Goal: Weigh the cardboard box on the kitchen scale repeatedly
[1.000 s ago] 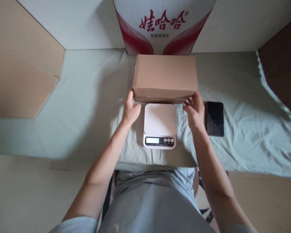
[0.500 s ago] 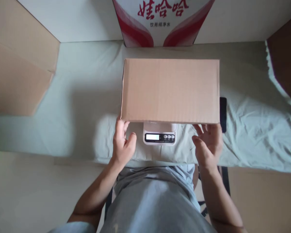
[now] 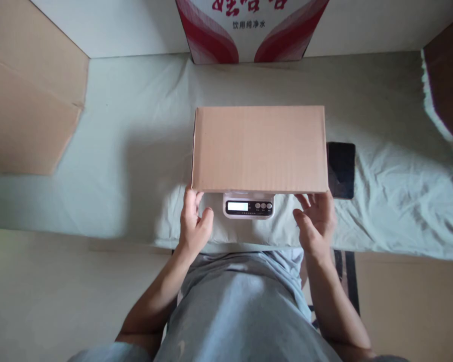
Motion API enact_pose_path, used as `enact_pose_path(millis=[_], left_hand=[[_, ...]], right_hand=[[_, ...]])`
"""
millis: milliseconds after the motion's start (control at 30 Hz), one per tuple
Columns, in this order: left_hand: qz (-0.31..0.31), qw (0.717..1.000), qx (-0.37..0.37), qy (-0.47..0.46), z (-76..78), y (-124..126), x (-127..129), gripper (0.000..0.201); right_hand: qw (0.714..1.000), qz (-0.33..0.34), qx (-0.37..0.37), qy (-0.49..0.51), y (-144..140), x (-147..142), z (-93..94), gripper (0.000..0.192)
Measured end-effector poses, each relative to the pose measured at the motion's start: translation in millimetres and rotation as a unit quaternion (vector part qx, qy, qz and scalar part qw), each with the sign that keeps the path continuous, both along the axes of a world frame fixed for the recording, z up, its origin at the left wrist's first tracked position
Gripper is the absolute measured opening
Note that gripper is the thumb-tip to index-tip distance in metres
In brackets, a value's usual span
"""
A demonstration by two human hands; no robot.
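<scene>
A plain closed cardboard box (image 3: 259, 148) is held level over a small white kitchen scale (image 3: 249, 206), covering its rear part. The scale's front sticks out below the box, with a lit display and several round buttons; I cannot read the digits. My left hand (image 3: 194, 221) supports the box's near left corner, its fingertips hidden under the edge and its thumb held apart. At the near right corner, my right hand (image 3: 317, 223) does the same, fingers partly beneath the box and thumb free. Whether the box touches the scale's platform cannot be seen.
A black phone (image 3: 342, 171) lies just right of the box on the green cloth (image 3: 392, 201). A red and white printed carton (image 3: 249, 45) stands behind. A large cardboard piece (image 3: 30, 100) rises at left, and a dark brown panel (image 3: 449, 80) at right.
The box has come down toward the scale and looks smaller, with both hands still at its near corners. Its right end has shifted left, uncovering more of the phone.
</scene>
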State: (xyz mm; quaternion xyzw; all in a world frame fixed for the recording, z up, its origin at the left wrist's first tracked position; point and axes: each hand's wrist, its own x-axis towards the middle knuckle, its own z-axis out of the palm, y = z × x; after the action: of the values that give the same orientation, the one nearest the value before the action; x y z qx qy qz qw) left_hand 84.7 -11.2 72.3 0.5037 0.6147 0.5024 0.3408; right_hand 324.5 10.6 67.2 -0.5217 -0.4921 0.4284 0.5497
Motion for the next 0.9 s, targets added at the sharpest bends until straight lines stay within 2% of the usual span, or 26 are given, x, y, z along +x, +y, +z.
enact_pose_path(millis=[200,333,700,900], left_hand=[[0.016,1.0,-0.004,0.001,-0.7,-0.4,-1.4,0.078],[0.032,0.999,-0.006,-0.001,-1.0,0.2,-5.6,0.086],[0.031,0.999,-0.005,0.013,-10.2,-4.2,-13.3,0.086],[0.032,0.999,0.003,0.015,-9.0,-4.3,-14.7,0.085]], right_hand=[[0.999,-0.048,0.002,0.004,-0.9,5.5,-8.3,0.067],[0.997,-0.071,0.001,0.016,0.4,12.6,-11.0,0.065],[0.997,-0.075,-0.003,0.002,0.0,15.2,-12.2,0.064],[0.998,-0.07,-0.008,0.001,-1.1,13.3,-5.1,0.063]])
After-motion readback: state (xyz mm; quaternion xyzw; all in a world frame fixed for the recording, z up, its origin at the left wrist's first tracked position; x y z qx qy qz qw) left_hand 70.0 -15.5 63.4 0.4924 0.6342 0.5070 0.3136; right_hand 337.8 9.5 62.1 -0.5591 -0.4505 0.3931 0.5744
